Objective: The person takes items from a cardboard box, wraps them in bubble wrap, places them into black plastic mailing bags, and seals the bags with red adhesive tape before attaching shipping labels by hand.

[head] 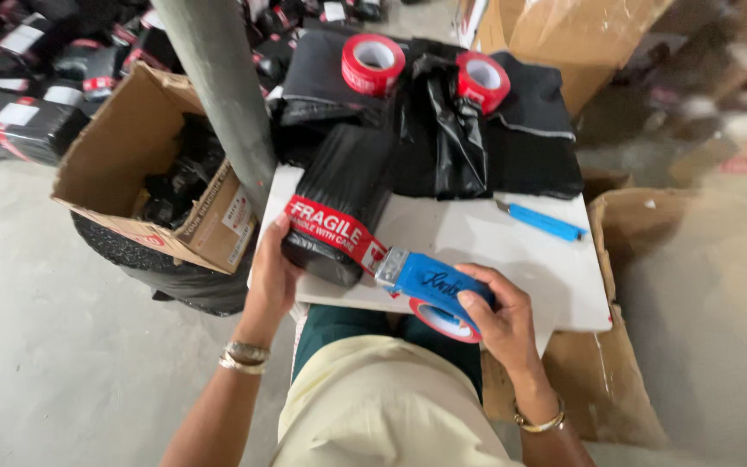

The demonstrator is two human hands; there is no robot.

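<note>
Two hands work at the near edge of a white bench (529, 259). Left hand (271, 275) presses against the near left end of a black parcel (343, 203), its fingers curled round that end, thumb side up. Right hand (499, 322) grips a blue tape gun (430, 290), fingers wrapped over the handle; the red roll in it hangs just under the bench edge. A strip of red tape (330, 229) with white print runs across the parcel's near end from the left hand to the metal mouth of the gun, which touches the parcel's corner. The parcel lies lengthwise on the bench, its far end against a heap of black bags (443, 130). On that heap sit two spare red rolls (373, 63), near each other. A blue knife (542, 222) lies on the bench to the right, well apart from the parcel. Left of the bench stands an open cardboard box (144, 164) with black items inside, beside a grey post (218, 78).
</note>
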